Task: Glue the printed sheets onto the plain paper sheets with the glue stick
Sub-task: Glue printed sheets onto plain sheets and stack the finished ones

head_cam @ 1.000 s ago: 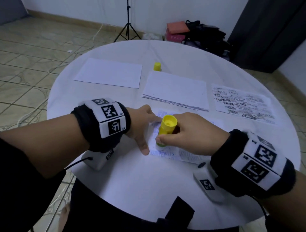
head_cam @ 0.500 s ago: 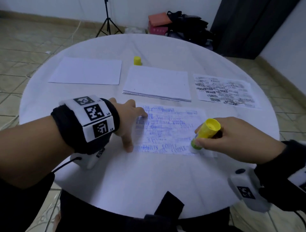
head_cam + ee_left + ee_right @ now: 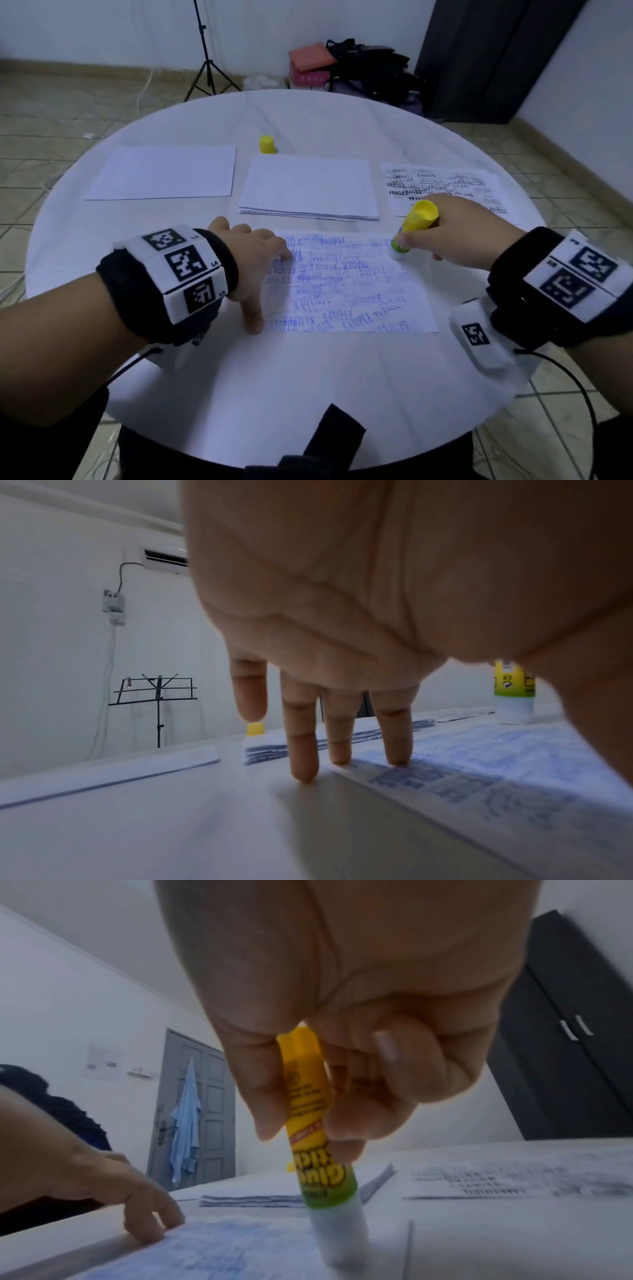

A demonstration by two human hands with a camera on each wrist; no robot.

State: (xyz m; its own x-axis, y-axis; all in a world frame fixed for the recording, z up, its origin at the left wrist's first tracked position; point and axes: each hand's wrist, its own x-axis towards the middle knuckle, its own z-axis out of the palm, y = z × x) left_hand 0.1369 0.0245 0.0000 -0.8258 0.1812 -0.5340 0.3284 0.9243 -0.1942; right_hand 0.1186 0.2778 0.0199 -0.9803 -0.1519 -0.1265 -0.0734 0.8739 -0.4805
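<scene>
A sheet with blue print showing through (image 3: pixel 346 284) lies in front of me on the round white table (image 3: pixel 239 377). My left hand (image 3: pixel 255 270) presses its left edge flat with straight fingers (image 3: pixel 394 739). My right hand (image 3: pixel 452 236) grips a yellow glue stick (image 3: pixel 412 228), its white tip down on the sheet's far right corner (image 3: pixel 337 1237). A stack of plain sheets (image 3: pixel 308 186) lies behind, a single plain sheet (image 3: pixel 164 171) to its left, and a black-printed sheet (image 3: pixel 442 186) at the far right.
The glue stick's yellow cap (image 3: pixel 267 144) stands behind the stack. Beyond the table are a black tripod (image 3: pixel 205 61), bags and boxes (image 3: pixel 346 68) on the tiled floor and a dark cabinet (image 3: pixel 486 58).
My right hand has drawn the glue stick from the sheet's left side across to its right edge, then up to the far right corner. The left hand has stayed on the left edge.
</scene>
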